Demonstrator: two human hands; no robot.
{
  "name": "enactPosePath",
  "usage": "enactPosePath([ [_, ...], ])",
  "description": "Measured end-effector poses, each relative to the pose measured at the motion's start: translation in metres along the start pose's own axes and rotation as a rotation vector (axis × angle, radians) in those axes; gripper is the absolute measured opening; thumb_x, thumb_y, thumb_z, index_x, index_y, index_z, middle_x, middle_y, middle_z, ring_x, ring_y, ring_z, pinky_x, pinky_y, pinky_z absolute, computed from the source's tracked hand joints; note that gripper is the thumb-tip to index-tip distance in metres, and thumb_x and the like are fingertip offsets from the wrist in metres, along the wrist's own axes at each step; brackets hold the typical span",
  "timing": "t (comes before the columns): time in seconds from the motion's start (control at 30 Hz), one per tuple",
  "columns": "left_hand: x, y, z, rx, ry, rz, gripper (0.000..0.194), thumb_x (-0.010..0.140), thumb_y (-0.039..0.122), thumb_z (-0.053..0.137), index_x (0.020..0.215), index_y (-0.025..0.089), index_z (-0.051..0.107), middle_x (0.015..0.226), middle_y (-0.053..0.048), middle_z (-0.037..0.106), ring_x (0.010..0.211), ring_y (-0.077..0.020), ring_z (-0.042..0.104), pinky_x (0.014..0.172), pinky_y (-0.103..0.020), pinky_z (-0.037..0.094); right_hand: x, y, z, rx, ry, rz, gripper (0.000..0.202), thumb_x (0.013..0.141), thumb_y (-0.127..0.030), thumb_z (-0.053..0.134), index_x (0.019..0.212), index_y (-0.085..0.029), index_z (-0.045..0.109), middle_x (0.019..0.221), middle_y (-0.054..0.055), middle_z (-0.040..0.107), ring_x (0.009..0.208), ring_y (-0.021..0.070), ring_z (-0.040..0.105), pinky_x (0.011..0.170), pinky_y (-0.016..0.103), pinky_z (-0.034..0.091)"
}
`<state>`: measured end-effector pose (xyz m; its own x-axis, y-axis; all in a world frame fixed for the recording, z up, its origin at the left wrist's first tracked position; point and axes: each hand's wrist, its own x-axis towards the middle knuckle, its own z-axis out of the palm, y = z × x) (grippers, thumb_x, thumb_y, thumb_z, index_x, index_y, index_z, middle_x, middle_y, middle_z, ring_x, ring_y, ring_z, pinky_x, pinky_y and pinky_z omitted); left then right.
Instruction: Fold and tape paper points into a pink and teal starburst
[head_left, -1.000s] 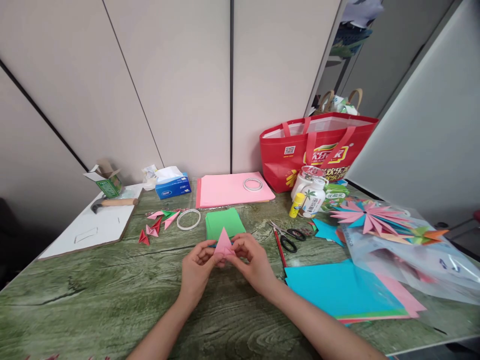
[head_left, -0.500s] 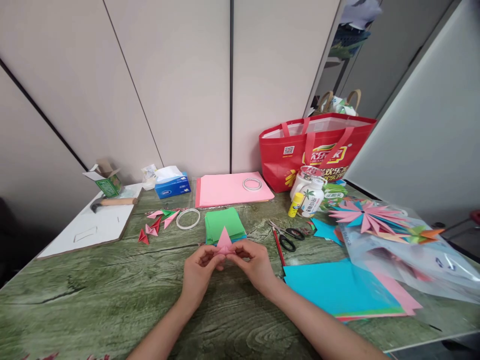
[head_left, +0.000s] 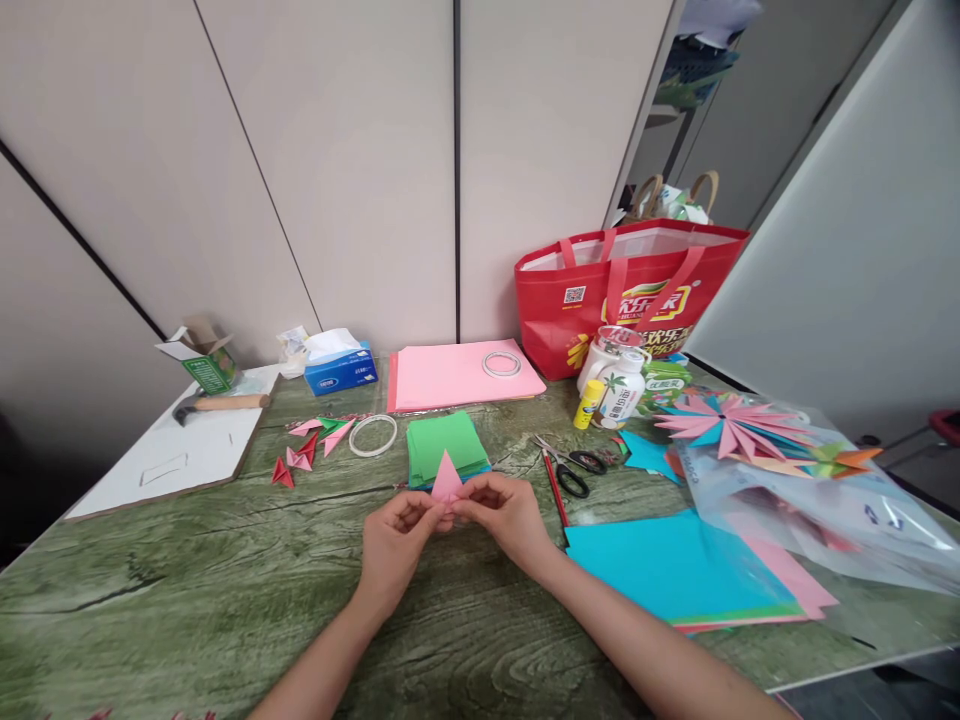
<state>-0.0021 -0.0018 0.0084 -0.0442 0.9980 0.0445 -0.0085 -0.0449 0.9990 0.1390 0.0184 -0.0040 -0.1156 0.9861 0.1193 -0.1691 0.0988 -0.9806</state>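
Note:
Between my two hands is a small folded piece of pink paper point(head_left: 447, 476), its pointed tip facing away from me. My left hand point(head_left: 397, 540) pinches its lower left side, and my right hand point(head_left: 506, 515) grips the lower right side. The fingers hide the bottom of the fold. Just behind it lies a stack of green paper squares point(head_left: 444, 442) with blue sheets underneath. Several small folded paper pieces point(head_left: 301, 456) in red, pink and green rest to the left, beside a roll of white tape point(head_left: 373, 436).
Scissors point(head_left: 572, 478), a red pencil point(head_left: 555, 488) and large blue sheets point(head_left: 675, 565) lie to the right. A glue stick point(head_left: 589, 404), white bottle point(head_left: 622, 395) and red bag point(head_left: 555, 320) stand behind. Pink sheets point(head_left: 450, 375), a tissue box point(head_left: 341, 371) and a hammer point(head_left: 225, 402) are farther back.
Both hands keep their pinch on the pink paper, with the right hand's fingers shifted slightly upward along its edge. The whole view has moved a little.

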Motion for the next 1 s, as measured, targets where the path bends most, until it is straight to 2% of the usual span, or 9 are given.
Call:
enactPosePath([
  [0.27,-0.0009,-0.0017,0.002,-0.139,0.042,-0.011,0.022,0.061,0.023,0.069,0.071,0.016,0.051,0.059,0.002,0.064,0.057,-0.0165,0.064,0.057,-0.03,0.055,0.0008,-0.0039,-0.0008,-0.005,-0.023,-0.028,0.028,0.053,-0.033,0.074,0.061,-0.015,0.053,0.059,-0.002,0.056,0.053,0.0097,0.051,0.053,0.022,0.042],
  [0.53,0.0002,0.0043,0.0004,-0.093,-0.009,-0.053,0.021,0.061,0.027,0.069,0.069,0.017,0.052,0.058,0.003,0.063,0.056,-0.0157,0.064,0.054,-0.028,0.055,-0.0004,-0.0019,-0.0005,0.033,-0.081,-0.005,0.027,0.058,-0.034,0.071,0.065,-0.016,0.052,0.057,-0.004,0.051,0.05,0.008,0.047,0.049,0.021,0.04],
  [0.67,-0.0003,0.0047,0.0007,-0.045,-0.033,-0.054,0.019,0.061,0.028,0.068,0.064,0.016,0.054,0.056,0.001,0.064,0.056,-0.016,0.064,0.058,-0.028,0.055,0.0003,0.0001,-0.0018,0.03,-0.085,0.005,0.026,0.058,-0.034,0.071,0.065,-0.016,0.053,0.058,-0.003,0.053,0.049,0.008,0.047,0.049,0.021,0.041],
  [0.83,0.0002,0.0023,0.001,-0.053,-0.047,-0.05,0.02,0.06,0.029,0.068,0.065,0.016,0.053,0.057,0.002,0.063,0.055,-0.0153,0.063,0.056,-0.028,0.054,0.002,0.003,-0.0035,-0.003,-0.127,0.011,0.029,0.06,-0.03,0.07,0.079,-0.017,0.053,0.067,-0.002,0.058,0.057,0.0095,0.052,0.052,0.02,0.041],
  [1.0,-0.0002,0.0004,0.0003,-0.048,-0.075,-0.064,0.021,0.062,0.028,0.067,0.067,0.017,0.051,0.058,0.002,0.063,0.054,-0.0146,0.063,0.056,-0.027,0.054,0.0024,0.0025,-0.0038,-0.033,-0.204,0.06,0.025,0.064,-0.038,0.065,0.066,-0.015,0.055,0.06,-0.002,0.055,0.05,0.0083,0.048,0.051,0.022,0.041],
])
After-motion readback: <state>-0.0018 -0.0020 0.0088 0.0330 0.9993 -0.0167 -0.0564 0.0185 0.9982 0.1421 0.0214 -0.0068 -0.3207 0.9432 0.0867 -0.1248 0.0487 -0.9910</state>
